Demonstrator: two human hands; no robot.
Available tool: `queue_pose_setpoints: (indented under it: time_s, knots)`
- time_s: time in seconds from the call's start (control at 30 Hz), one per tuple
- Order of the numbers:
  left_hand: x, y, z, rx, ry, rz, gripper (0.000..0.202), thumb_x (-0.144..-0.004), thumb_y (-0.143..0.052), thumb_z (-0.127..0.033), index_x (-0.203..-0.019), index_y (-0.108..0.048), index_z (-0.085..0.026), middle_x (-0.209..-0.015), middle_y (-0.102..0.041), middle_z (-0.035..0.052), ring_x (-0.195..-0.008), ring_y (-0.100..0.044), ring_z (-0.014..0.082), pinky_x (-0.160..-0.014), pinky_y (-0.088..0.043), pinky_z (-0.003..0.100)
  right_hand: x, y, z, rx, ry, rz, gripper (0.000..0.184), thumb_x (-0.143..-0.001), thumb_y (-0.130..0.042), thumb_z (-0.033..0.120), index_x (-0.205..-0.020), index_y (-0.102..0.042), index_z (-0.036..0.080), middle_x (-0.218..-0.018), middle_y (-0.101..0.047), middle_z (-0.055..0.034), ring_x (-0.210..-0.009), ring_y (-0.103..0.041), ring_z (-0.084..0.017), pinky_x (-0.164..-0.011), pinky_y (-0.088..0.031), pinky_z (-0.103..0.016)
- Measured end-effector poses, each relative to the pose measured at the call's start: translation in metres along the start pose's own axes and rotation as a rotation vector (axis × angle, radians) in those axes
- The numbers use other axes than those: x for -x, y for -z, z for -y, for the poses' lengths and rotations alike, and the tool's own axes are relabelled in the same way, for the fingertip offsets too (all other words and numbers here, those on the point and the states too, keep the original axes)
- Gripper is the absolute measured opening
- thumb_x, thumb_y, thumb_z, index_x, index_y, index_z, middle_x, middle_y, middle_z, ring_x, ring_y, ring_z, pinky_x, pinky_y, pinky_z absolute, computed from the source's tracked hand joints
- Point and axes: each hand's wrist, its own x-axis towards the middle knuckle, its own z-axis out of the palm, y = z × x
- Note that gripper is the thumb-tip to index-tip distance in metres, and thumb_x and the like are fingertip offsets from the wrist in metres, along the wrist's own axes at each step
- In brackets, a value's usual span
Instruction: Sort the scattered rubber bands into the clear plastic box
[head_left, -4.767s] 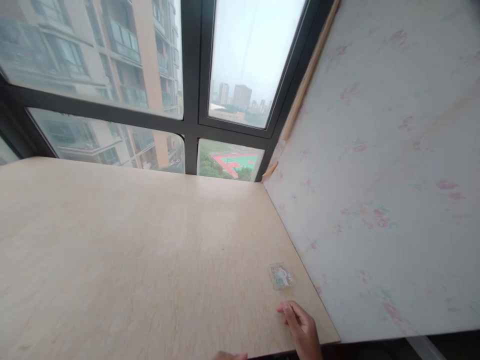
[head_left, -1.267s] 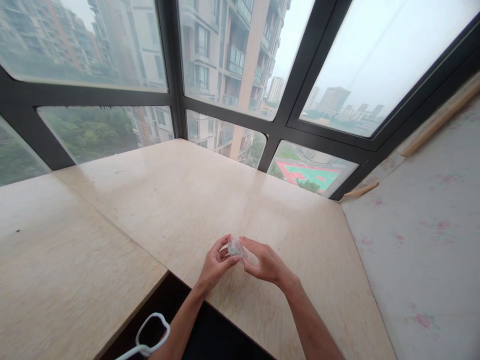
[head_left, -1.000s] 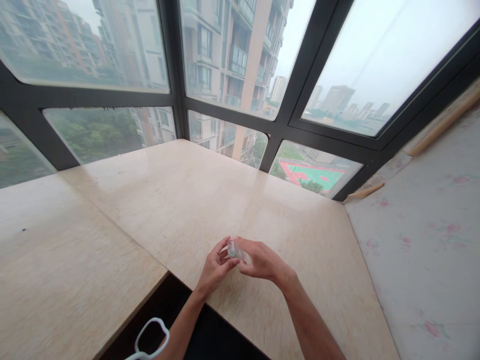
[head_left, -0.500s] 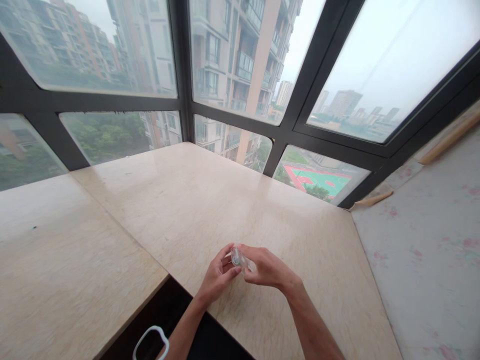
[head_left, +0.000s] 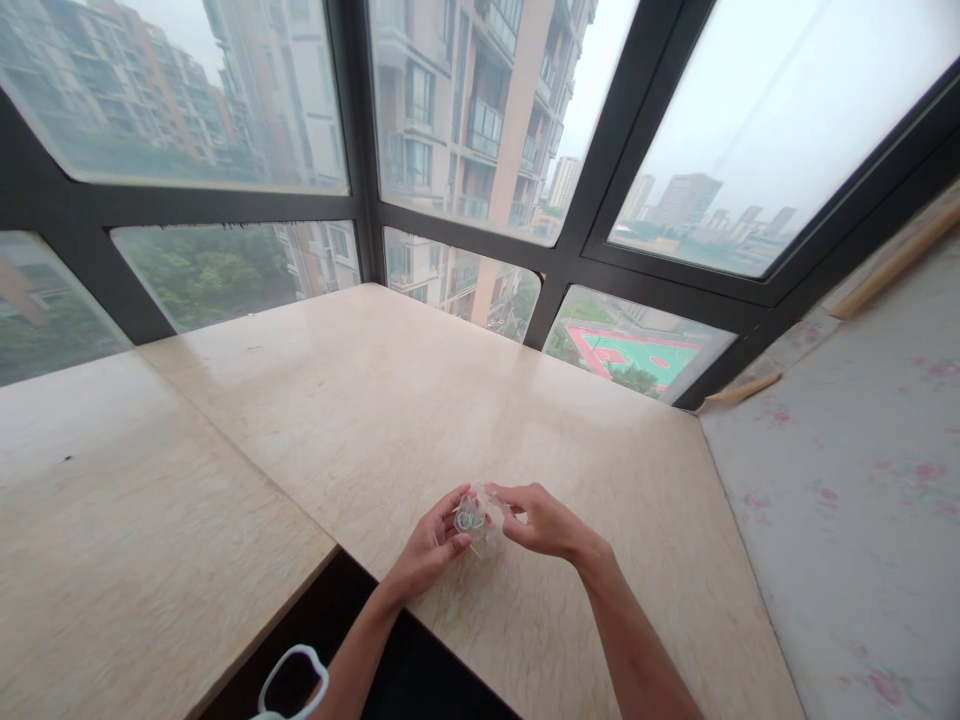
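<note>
Both hands meet over the near middle of a pale marble-patterned worktop (head_left: 360, 400). My left hand (head_left: 429, 547) and my right hand (head_left: 546, 522) pinch a small clear plastic packet (head_left: 475, 516) between their fingertips, a little above the surface. Something round and pale green shows inside the packet. My left thumb and fingers close on its left side, my right fingers on its right side.
Dark-framed windows (head_left: 570, 250) run along the far edge of the worktop. A floral-patterned wall panel (head_left: 847, 520) stands at the right. A second slab (head_left: 112, 520) joins at the left. A white loop-shaped object (head_left: 289, 685) hangs in the dark gap at the bottom.
The packet lay on the worktop by the right wall with my right hand near it; now both hands hold it at the middle. In the last second the packet has opened out wider between the fingers.
</note>
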Motion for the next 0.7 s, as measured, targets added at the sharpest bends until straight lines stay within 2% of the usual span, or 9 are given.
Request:
queue_pose_setpoints:
  time_s: [0.17,0.3,0.4,0.57,0.7]
  knots:
    - [0.002,0.002,-0.002,0.067,0.003,0.010,0.065,-0.078,-0.071,-0.030,-0.137,-0.043,-0.024,-0.139,-0.046,0.0140,-0.124,-0.047,0.0302,-0.103,-0.037,0.045,0.003,-0.001,-0.021,-0.144,-0.141,-0.123,0.031,-0.084,-0.049,0.024,-0.107,-0.069,0.019,-0.092,-0.071,-0.0033,-0.085,-0.064,-0.019,-0.074,-0.051,-0.028]
    - [0.004,0.001,-0.008,0.186,0.021,-0.038,0.063,-0.078,-0.071,-0.028,-0.135,-0.045,-0.025,-0.142,-0.042,0.0127,-0.125,-0.046,0.0311,-0.105,-0.034,0.045,0.003,-0.006,-0.035,-0.363,-0.209,-0.189,0.035,-0.086,-0.053,0.038,-0.108,-0.069,0.018,-0.099,-0.071,-0.0061,-0.088,-0.065,-0.021,-0.074,-0.056,-0.034]
    - [0.004,0.000,-0.012,0.322,0.041,-0.095,0.060,-0.079,-0.069,-0.026,-0.135,-0.046,-0.023,-0.138,-0.047,0.0124,-0.120,-0.050,0.0309,-0.106,-0.034,0.046,0.003,-0.008,-0.043,-0.566,-0.273,-0.261,0.041,-0.082,-0.058,0.046,-0.106,-0.069,0.014,-0.103,-0.070,-0.0094,-0.091,-0.065,-0.022,-0.072,-0.059,-0.038]
    - [-0.001,0.004,-0.013,0.544,0.004,-0.220,0.042,-0.086,-0.060,-0.031,-0.125,-0.054,-0.017,-0.125,-0.059,0.0121,-0.116,-0.055,0.0291,-0.104,-0.037,0.047,0.003,-0.014,-0.061,-0.886,-0.448,-0.410,0.042,-0.077,-0.066,0.045,-0.105,-0.066,0.013,-0.101,-0.071,-0.0120,-0.087,-0.069,-0.024,-0.069,-0.060,-0.037]
    - [-0.004,0.007,-0.017,0.673,0.068,-0.298,0.036,-0.091,-0.049,-0.034,-0.119,-0.056,-0.012,-0.125,-0.058,0.0155,-0.114,-0.056,0.0304,-0.098,-0.043,0.045,0.005,-0.025,-0.072,-1.051,-0.483,-0.488,0.041,-0.072,-0.071,0.042,-0.102,-0.064,0.013,-0.098,-0.072,-0.0119,-0.085,-0.070,-0.024,-0.068,-0.058,-0.031]
